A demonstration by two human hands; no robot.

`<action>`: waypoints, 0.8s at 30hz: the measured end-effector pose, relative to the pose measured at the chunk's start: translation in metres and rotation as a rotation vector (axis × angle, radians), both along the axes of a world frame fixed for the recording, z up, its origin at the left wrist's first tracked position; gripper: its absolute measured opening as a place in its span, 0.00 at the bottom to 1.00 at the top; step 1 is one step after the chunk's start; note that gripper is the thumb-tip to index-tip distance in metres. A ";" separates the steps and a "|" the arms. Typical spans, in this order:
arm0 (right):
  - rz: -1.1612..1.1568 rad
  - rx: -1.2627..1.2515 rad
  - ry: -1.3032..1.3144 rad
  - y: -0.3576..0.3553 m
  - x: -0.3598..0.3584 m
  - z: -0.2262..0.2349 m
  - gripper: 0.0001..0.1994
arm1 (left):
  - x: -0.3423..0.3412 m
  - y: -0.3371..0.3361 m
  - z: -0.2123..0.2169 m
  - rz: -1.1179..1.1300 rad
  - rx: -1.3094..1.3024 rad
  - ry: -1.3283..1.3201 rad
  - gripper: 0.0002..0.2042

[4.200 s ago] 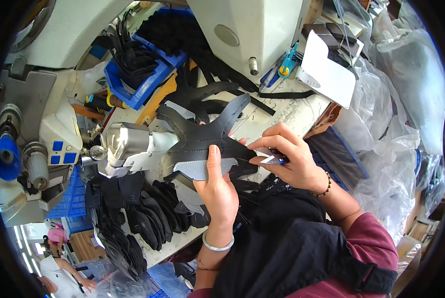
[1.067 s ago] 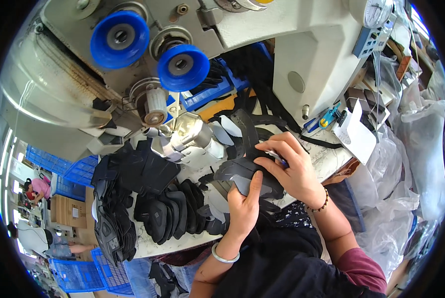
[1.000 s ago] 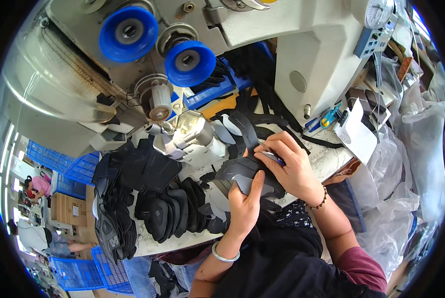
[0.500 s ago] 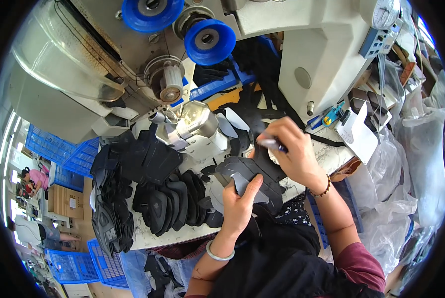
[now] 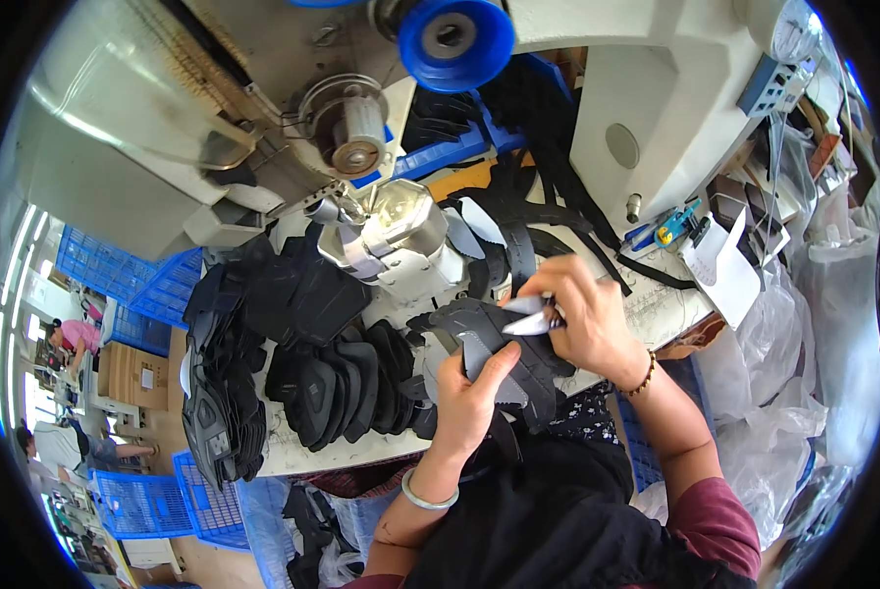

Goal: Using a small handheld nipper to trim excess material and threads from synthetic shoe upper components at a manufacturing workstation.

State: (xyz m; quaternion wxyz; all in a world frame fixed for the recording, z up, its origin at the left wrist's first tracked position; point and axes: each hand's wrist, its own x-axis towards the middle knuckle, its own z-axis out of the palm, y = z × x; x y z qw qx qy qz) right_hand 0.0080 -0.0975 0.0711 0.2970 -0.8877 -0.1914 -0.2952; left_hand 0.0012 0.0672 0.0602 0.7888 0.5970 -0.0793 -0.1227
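Head view: left hand pins the black shoe-upper piece, fingers closed on it. Right hand has moved up since a second ago, pinching small snips at its edge; trimming looks underway.

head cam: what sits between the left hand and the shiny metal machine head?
In the head view, overlapping black shoe pieces on the white table lie between the left hand and the metal machine head.

I see a black shoe upper piece with pale grey patches, and more black cut pieces stacked on the white table. The machine is off-white with a bright blue spool, and blue plastic crates sit below. My right hand wears a brown bead bracelet, my left hand a silver bangle, and the sleeve is maroon.
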 end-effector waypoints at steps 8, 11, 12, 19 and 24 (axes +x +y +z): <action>0.024 0.266 -0.091 -0.014 0.006 0.008 0.13 | 0.004 -0.001 0.004 -0.020 -0.063 0.049 0.09; 0.024 0.209 -0.023 -0.011 0.006 -0.002 0.15 | 0.005 0.003 -0.004 -0.004 -0.025 0.097 0.17; 0.022 0.216 -0.032 -0.011 0.009 -0.008 0.13 | 0.005 0.002 -0.003 -0.010 -0.025 0.096 0.17; -0.299 0.406 -0.081 -0.033 0.017 -0.006 0.12 | 0.007 0.001 0.006 -0.135 -0.143 0.110 0.21; 0.153 0.968 0.467 -0.014 0.009 0.018 0.21 | 0.009 0.005 0.005 -0.174 -0.175 0.182 0.23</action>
